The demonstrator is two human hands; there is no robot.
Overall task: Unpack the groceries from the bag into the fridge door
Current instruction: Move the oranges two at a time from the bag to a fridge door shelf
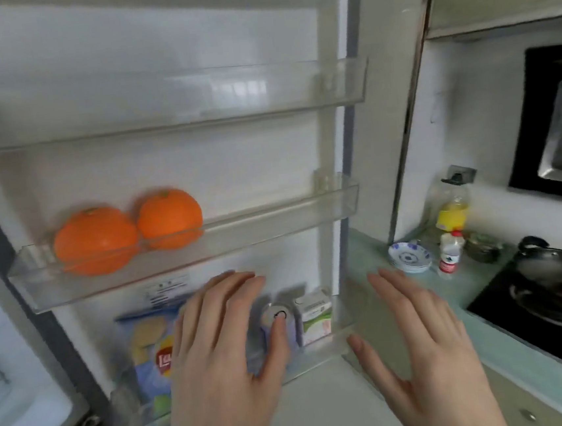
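Both hands were empty with fingers spread, the left hand [222, 349] before the clear plastic bottom door shelf [320, 346], the right hand [433, 346] beside it. Behind stood a blue crisp bag [148, 349], a silver-topped can [275, 313] and a small green-and-white carton [315, 316]; two round oranges [127, 232] sat above. Nudging each item upright would probably suit.

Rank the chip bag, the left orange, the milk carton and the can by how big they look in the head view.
1. chip bag, partly hidden by the left hand
2. left orange
3. milk carton and can: alike, can partly covered.
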